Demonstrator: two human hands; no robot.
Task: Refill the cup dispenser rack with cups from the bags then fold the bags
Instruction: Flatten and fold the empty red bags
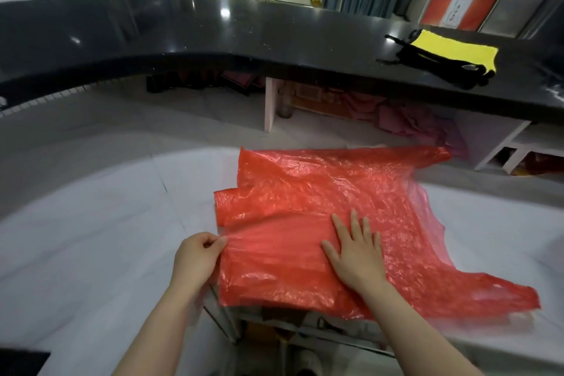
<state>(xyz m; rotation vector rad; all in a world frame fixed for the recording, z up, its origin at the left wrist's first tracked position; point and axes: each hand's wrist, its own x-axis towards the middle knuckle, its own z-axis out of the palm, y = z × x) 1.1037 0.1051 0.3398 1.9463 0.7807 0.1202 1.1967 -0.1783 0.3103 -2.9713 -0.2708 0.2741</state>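
A crinkled red plastic bag (341, 192) lies spread flat on the white work counter (91, 238) in front of me, its near edge hanging a little over the counter's front. My left hand (197, 256) pinches the bag's left edge between thumb and fingers. My right hand (355, 250) lies flat on the bag with straight, spread fingers, pressing it down near its middle. No cups or dispenser rack are in view.
A raised black countertop (213, 36) curves across the back, with a yellow cloth (451, 50) and black straps at its right end. Open shelves with pink cloths sit under it. A person in black stands beyond the counter at top left.
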